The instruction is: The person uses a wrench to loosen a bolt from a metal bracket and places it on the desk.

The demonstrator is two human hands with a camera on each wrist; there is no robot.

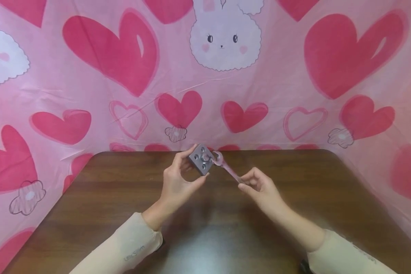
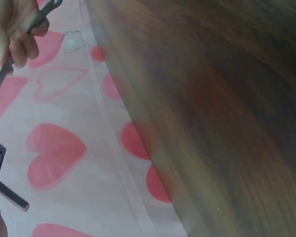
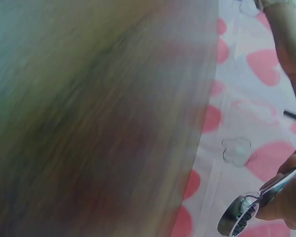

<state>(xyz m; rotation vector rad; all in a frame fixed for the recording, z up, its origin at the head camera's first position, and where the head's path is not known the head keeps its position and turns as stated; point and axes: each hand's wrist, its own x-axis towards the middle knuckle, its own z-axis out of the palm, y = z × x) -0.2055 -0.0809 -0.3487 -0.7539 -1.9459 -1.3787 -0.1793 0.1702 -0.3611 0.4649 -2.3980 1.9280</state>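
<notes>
My left hand [image 1: 178, 180] grips a square grey metal block [image 1: 198, 163] by its edges, thumb at the lower corner and fingers at the upper side. Several round holes mark its face, and a bolt [image 1: 206, 157] sits at its middle. The bolt's shank [image 2: 12, 195] sticks out behind the block in the left wrist view. My right hand [image 1: 265, 192] pinches a combination wrench [image 1: 228, 170] near its ring end. The wrench's open jaw is right beside the bolt head, overlapping the block's edge. Its ring end [image 3: 239, 217] extends past my fingers in the right wrist view.
Block and wrench are held up over the far part of a dark brown wooden table [image 1: 123, 201]. A pink cloth [image 1: 274, 57] with hearts and bunnies hangs behind the table and along its sides.
</notes>
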